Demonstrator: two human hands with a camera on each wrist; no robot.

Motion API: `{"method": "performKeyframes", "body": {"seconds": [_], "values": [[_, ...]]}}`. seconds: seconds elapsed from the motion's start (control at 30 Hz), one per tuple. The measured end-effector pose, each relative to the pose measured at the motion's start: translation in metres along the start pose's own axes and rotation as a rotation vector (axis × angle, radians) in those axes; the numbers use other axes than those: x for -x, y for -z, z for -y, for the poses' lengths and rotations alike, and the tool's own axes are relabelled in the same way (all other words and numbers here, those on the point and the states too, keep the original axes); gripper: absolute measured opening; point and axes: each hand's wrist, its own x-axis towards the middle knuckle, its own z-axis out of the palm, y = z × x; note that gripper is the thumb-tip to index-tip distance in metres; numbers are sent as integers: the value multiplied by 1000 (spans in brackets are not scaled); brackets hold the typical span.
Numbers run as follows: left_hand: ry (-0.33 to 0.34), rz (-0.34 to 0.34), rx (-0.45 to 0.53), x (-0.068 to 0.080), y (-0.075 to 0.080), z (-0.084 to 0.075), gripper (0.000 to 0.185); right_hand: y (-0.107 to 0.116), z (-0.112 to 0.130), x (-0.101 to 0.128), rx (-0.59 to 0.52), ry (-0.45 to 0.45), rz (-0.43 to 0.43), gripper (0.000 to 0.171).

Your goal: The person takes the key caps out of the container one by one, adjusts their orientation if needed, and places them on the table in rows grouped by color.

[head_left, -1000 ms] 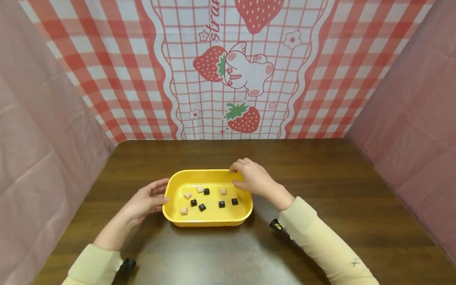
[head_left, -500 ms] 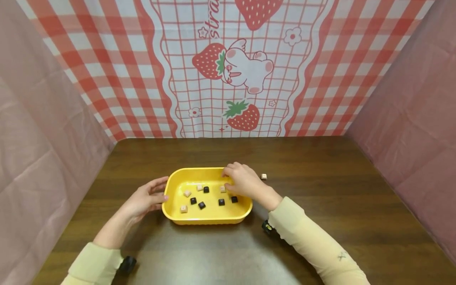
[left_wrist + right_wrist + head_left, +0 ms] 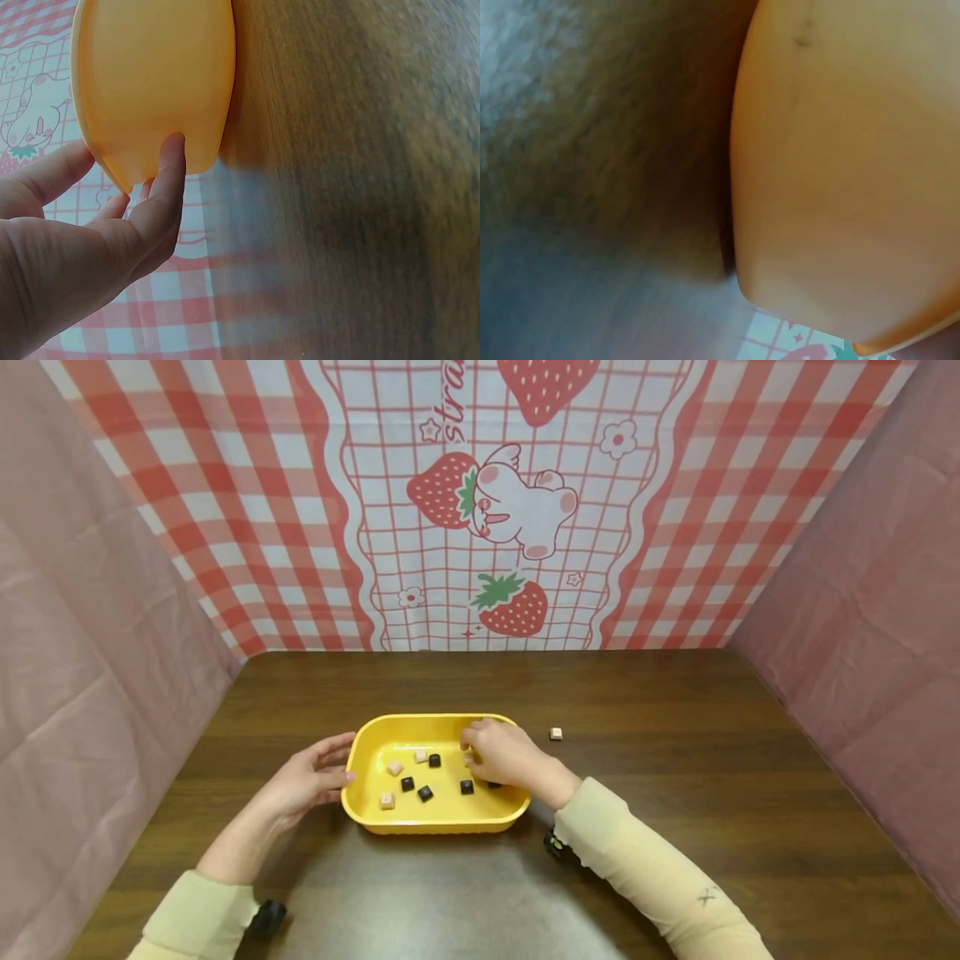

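Two hands' fingers (image 3: 472, 745) touch tray (image 3: 435, 817).

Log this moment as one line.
left hand: touches tray side | right hand: in tray, over cubes | one cube on table

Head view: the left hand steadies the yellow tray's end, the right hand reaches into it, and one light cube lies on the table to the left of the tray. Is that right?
Not quite. In the head view the light cube lies on the table to the right of the yellow tray, not left. The rest holds: the left hand touches the tray's end and the right hand reaches into it.
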Motion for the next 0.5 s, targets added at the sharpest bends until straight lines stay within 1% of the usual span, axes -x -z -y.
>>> {"method": "performKeyframes", "body": {"seconds": [0.23,0.5], "values": [[7,3,1,1,0,-1,67,-3,1,-1,18,30,11,4],[3,7,1,1,0,-1,67,-3,2,-3,27,51,20,11]]}}
